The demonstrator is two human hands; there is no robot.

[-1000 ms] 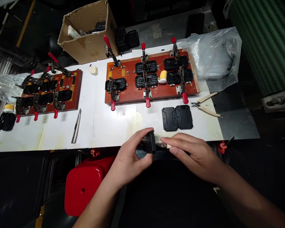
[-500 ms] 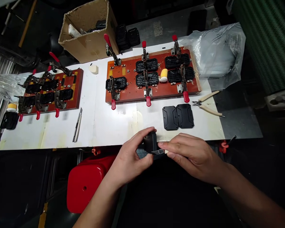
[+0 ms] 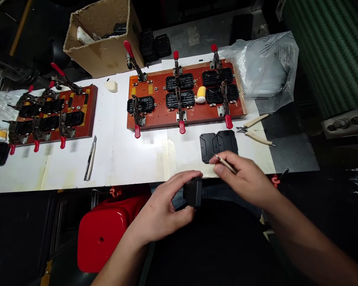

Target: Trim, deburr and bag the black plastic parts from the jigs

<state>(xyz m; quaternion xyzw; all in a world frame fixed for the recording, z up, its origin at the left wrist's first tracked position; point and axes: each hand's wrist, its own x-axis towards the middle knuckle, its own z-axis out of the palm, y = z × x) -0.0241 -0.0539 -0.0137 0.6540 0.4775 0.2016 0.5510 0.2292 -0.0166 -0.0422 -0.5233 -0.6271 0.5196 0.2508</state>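
The left hand grips a black part between thumb and fingers, nearly edge-on beyond the table's near edge, its far face hidden. The right hand pinches a slim pale tool, possibly a blade, partly hiding a black panel.

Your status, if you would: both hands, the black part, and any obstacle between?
Left hand gripping black plastic part by its edges. Right hand holding slim pale-handled tool, apart from part. No obstacle visible between.
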